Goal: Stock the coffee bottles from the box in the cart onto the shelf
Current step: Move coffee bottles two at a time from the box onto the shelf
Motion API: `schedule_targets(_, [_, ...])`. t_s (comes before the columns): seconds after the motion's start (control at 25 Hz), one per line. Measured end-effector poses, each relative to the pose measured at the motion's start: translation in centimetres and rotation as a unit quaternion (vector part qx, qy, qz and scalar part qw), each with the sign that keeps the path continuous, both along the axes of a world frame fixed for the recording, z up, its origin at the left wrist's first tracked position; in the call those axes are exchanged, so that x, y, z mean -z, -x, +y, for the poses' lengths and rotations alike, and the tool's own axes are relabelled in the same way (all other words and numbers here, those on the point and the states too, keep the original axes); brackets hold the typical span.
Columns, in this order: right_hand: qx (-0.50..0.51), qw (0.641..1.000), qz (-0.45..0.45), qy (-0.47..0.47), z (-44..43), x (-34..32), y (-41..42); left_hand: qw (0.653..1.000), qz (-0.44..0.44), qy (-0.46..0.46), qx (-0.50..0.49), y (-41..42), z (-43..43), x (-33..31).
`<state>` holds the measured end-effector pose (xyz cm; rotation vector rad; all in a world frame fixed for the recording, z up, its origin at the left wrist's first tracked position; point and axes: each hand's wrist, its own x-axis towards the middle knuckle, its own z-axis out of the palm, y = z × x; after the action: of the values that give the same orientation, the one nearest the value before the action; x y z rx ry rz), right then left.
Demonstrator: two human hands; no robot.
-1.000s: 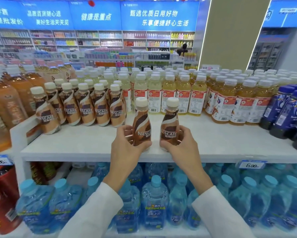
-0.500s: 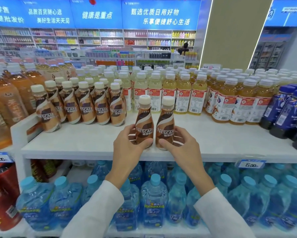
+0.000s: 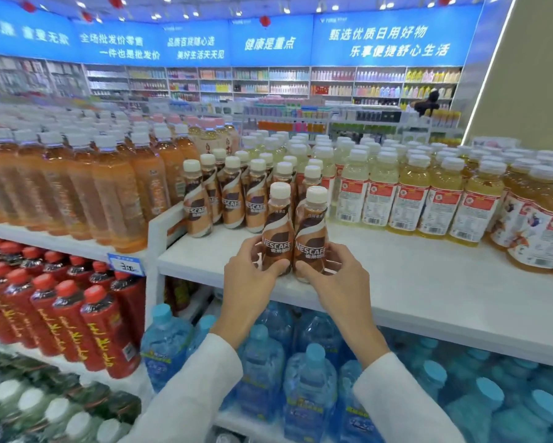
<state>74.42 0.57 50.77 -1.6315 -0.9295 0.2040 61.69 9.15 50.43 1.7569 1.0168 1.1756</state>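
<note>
Two brown Nescafe coffee bottles with cream caps stand side by side, touching, on the white shelf (image 3: 412, 282). My left hand (image 3: 249, 276) wraps the left coffee bottle (image 3: 277, 228) at its base. My right hand (image 3: 335, 276) wraps the right coffee bottle (image 3: 311, 231) the same way. Just behind them stands a group of several Nescafe bottles (image 3: 227, 199) in rows. The box and the cart are out of view.
Pale yellow drink bottles (image 3: 406, 199) fill the shelf to the right of the coffee. Orange tea bottles (image 3: 76, 187) crowd the shelf to the left, behind a white divider (image 3: 160, 238). Red bottles (image 3: 61, 314) and blue water bottles (image 3: 310, 378) sit on lower shelves.
Both hands have brought the two bottles together and further in toward the standing row. The camera has swung left, showing more of the left shelves.
</note>
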Motion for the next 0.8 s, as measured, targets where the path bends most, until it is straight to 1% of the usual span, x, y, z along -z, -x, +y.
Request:
schedule_targets(0.12, [-0.02, 1.0, -0.004, -0.002, 5.0, 0.0, 3.1, 0.999, 0.0, 0.01, -0.044, 3.0, 4.0, 0.0])
schedule_targets(0.2, [-0.026, 1.0, -0.004, -0.002, 7.8, -0.1, 4.3, 0.998, 0.026, 0.004, -0.062, 4.1, 6.8, -0.1])
schedule_targets(0.4, [-0.019, 1.0, -0.014, 0.006, 12.5, 0.0, 5.1, 0.991, 0.066, -0.028, -0.111, 4.1, 10.6, -0.3])
schedule_targets(0.64, [0.007, 0.999, -0.036, 0.013, 14.5, 0.0, 5.6, 0.99, 0.03, -0.001, -0.135, 2.9, 11.8, -0.1])
schedule_targets(0.8, [0.023, 0.998, -0.044, 0.026, 15.3, 0.2, 5.8, 0.989, 0.02, -0.005, -0.146, 2.7, 11.7, 0.1])
